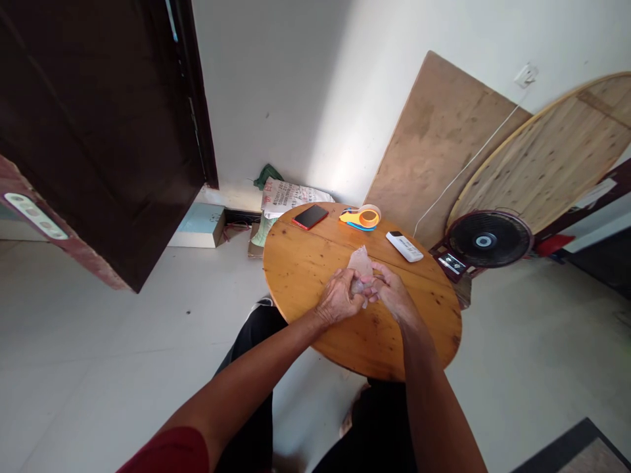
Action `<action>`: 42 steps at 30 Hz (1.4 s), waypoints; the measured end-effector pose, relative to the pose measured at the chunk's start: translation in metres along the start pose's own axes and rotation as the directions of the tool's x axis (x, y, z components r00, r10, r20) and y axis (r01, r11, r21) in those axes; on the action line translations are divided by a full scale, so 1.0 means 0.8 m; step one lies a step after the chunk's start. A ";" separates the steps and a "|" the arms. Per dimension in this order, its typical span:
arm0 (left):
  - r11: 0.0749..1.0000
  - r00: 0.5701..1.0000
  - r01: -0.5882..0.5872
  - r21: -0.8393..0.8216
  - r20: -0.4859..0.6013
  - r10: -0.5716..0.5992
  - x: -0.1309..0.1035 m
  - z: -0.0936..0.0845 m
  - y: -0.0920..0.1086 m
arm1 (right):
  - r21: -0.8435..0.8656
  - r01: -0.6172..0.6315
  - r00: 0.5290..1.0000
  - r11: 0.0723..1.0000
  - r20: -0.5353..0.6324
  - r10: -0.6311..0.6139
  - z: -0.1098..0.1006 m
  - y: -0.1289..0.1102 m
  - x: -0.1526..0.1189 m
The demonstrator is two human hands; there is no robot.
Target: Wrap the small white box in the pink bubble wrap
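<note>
Here | hands (340, 295) pinching crumpled pale sheet (361, 261) (material unclear) | round wooden table (296, 266)

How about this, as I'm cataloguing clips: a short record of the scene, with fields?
Surface: round wooden table
Left hand: holding a pale thin piece, material unclear
Right hand: holding the same piece, close beside the left hand
Far side of table, left to right: red-edged phone; orange-and-blue tape dispenser; white handheld device
Right of table: dark fan
Against wall: rectangular board; round-edged wooden panel
</note>
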State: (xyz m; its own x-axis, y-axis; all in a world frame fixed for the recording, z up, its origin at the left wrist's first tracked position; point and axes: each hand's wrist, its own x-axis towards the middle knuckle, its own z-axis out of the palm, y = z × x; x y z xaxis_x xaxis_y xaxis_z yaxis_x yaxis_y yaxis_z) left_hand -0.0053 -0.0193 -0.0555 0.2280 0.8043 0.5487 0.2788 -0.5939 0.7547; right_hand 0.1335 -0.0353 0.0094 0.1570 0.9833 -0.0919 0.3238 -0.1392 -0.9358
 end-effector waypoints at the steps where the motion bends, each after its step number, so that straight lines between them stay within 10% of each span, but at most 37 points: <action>1: 1.000 1.000 0.011 -0.017 -0.003 -0.011 0.001 0.000 0.000 | -0.018 0.012 1.000 1.000 0.018 -0.012 -0.001 -0.001 -0.002; 15: 0.997 0.999 0.014 -0.072 0.041 -0.011 0.003 0.002 -0.011 | -0.078 0.210 0.962 0.975 -0.160 -0.220 -0.009 0.044 -0.027; 42: 0.985 0.991 -0.135 -0.105 0.003 0.136 0.005 0.005 -0.014 | -0.086 0.029 0.970 0.996 -0.239 -0.049 -0.041 0.060 -0.057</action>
State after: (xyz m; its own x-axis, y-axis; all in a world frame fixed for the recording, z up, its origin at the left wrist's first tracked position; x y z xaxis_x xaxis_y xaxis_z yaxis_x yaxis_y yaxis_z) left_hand -0.0042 -0.0094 -0.0632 0.2671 0.7159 0.6451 0.1461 -0.6918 0.7072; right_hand 0.1726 -0.0906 -0.0198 0.3593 0.9325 0.0376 0.4074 -0.1205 -0.9053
